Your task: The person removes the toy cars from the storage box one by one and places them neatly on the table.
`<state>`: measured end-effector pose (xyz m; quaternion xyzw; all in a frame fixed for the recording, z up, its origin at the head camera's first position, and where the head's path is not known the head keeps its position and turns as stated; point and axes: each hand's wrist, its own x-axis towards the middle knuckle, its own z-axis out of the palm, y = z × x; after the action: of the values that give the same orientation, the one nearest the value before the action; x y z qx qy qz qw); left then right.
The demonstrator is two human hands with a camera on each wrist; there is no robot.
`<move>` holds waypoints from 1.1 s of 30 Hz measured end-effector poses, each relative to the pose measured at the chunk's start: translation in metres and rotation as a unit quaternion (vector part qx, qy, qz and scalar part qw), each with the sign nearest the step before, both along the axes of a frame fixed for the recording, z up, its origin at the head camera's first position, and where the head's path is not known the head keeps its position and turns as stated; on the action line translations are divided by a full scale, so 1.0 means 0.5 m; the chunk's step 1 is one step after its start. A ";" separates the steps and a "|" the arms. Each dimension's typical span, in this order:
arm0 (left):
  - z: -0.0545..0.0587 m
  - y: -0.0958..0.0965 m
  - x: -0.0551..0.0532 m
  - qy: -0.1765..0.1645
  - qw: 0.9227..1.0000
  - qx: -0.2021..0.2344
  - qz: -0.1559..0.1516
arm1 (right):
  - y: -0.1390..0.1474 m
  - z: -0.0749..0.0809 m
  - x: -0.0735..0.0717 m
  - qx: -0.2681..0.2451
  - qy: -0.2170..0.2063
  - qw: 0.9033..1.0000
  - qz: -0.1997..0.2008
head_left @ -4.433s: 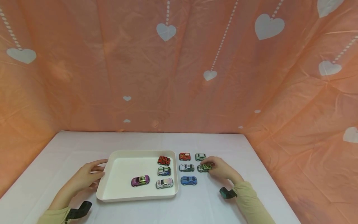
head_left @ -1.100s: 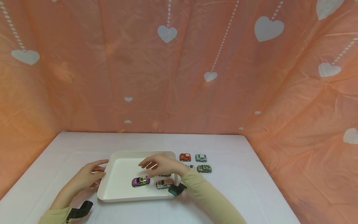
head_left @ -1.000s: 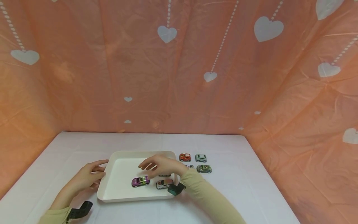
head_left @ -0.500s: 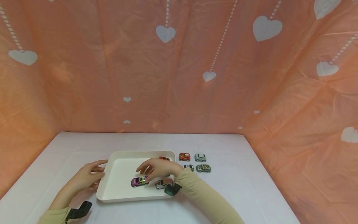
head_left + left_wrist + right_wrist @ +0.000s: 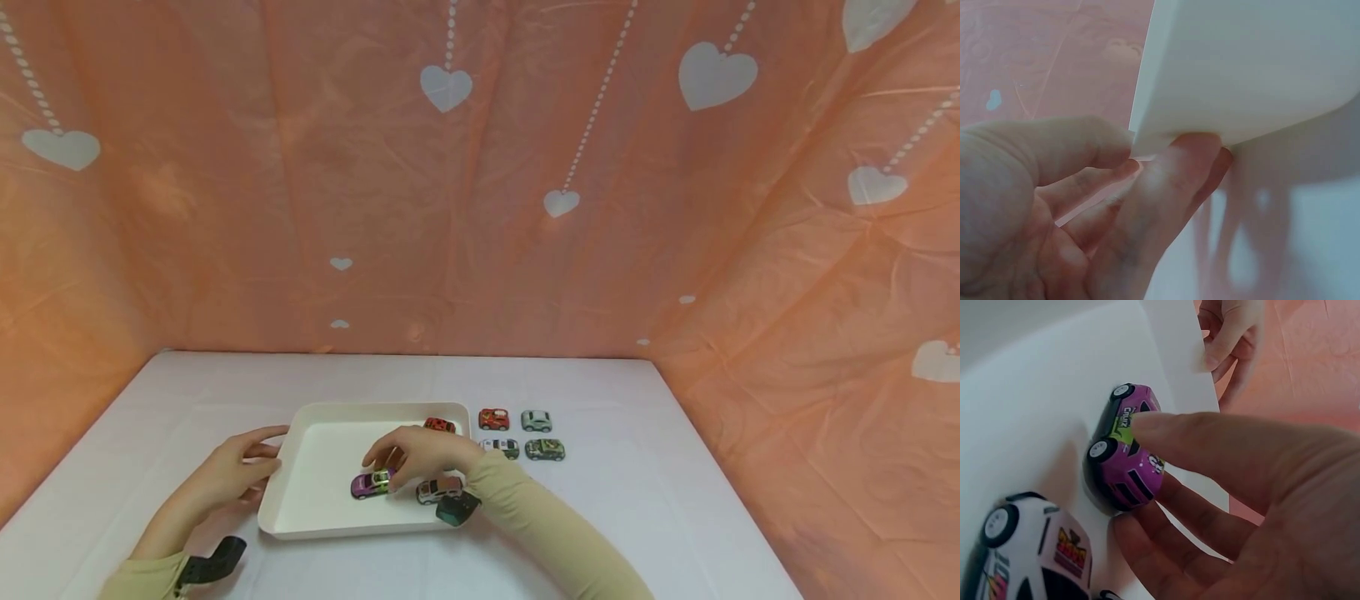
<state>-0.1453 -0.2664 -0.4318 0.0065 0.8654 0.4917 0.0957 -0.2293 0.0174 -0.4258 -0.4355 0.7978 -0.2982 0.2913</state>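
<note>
My left hand (image 5: 234, 468) pinches the left edge of a white tray (image 5: 300, 525) between thumb and fingers; the left wrist view shows the tray's corner (image 5: 1254, 69) in that grip. Inside the tray, my right hand (image 5: 423, 450) holds a purple toy car (image 5: 367, 485). In the right wrist view its thumb lies on the near side of the purple car (image 5: 1132, 450), with fingers round the other side. A white toy car (image 5: 435, 490) sits just right of it, and a red toy car (image 5: 440, 425) stands near the tray's back right corner.
On the table right of the tray stand a red-orange toy car (image 5: 493, 419), a pale green one (image 5: 536, 421), a white one (image 5: 501, 448) and a dark green one (image 5: 545, 450). My right sleeve (image 5: 540, 517) covers part of the table. An orange curtain (image 5: 480, 208) hangs behind.
My right hand has left the dark green car, which stays on the table, and moved left over the tray. It has since lowered and taken hold of the purple car. My left hand keeps its place.
</note>
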 end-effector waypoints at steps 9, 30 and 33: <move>0.001 -0.003 -0.003 -0.002 1.000 0.003 0.000 | -0.006 0.000 -0.002 0.006 0.002 1.000 -0.012; -0.002 -0.002 -0.001 -0.003 1.000 0.006 0.001 | -0.012 -0.002 0.005 0.025 0.044 0.999 -0.011; -0.002 -0.001 -0.001 -0.002 1.000 0.004 0.001 | -0.011 -0.003 0.004 0.031 0.052 0.998 -0.007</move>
<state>-0.1456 -0.2669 -0.4327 0.0050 0.8634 0.4949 0.0973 -0.2271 0.0117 -0.4274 -0.4354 0.8238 -0.2524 0.2608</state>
